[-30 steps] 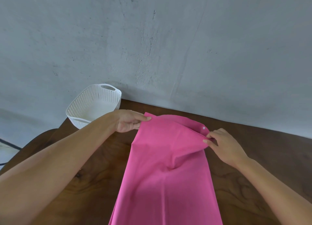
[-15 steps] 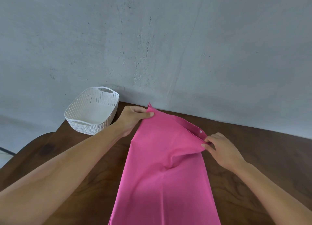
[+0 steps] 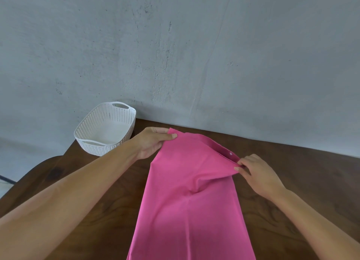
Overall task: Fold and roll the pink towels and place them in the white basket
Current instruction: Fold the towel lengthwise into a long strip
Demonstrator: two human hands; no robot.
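A long pink towel (image 3: 191,205) lies lengthwise on the dark wooden table (image 3: 93,217), running off the near edge of view. My left hand (image 3: 153,142) pinches its far left corner, thumb on top. My right hand (image 3: 257,174) pinches the far right corner, beside a small white snap. The far edge is lifted slightly off the table between both hands, with a crease below it. The white perforated basket (image 3: 124,129) stands empty at the table's far left corner, just left of my left hand.
A grey concrete wall (image 3: 194,55) rises right behind the table's far edge. The table's left edge curves away near the basket, with pale floor (image 3: 23,158) and a dark cable beyond it. Bare wood shows on both sides of the towel.
Both hands have carried the towel's far corners a little farther away toward the wall. The left hand now sits closer to the basket.
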